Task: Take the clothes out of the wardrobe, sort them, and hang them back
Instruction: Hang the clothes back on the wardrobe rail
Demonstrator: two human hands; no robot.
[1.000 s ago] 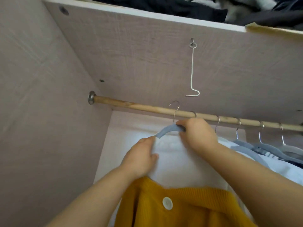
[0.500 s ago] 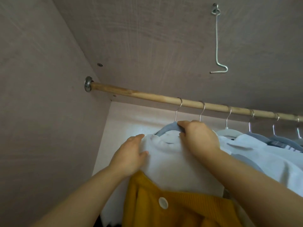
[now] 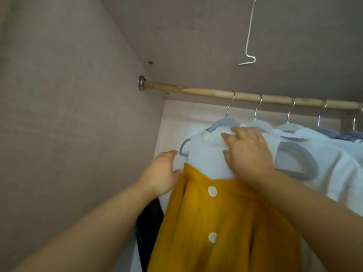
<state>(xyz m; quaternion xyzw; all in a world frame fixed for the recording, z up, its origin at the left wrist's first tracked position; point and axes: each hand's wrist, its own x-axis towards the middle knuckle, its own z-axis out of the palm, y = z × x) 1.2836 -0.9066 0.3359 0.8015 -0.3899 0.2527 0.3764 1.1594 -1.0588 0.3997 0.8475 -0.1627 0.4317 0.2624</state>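
My right hand (image 3: 248,152) lies spread and flat on the white top (image 3: 208,160) on its grey hanger (image 3: 222,122) at the rod's (image 3: 196,92) left end, left hand (image 3: 163,173) open beside the soft, light mustard cardigan (image 3: 216,232) — I'd take hold at the hanger's neck, not the limp cloth.

I am looking at a mustard-yellow knit (image 3: 225,228) with two white buttons (image 3: 212,191) in the lower middle of the frame. Above it a plain white top (image 3: 208,156) is showing on a grey-blue hanger (image 3: 222,122). Across the upper right a pale wooden rod (image 3: 196,92) is running, tan with darker rings. The wardrobe walls (image 3: 68,105) are showing grey-pink woodgrain. At lower left a black garment (image 3: 149,222) is showing.
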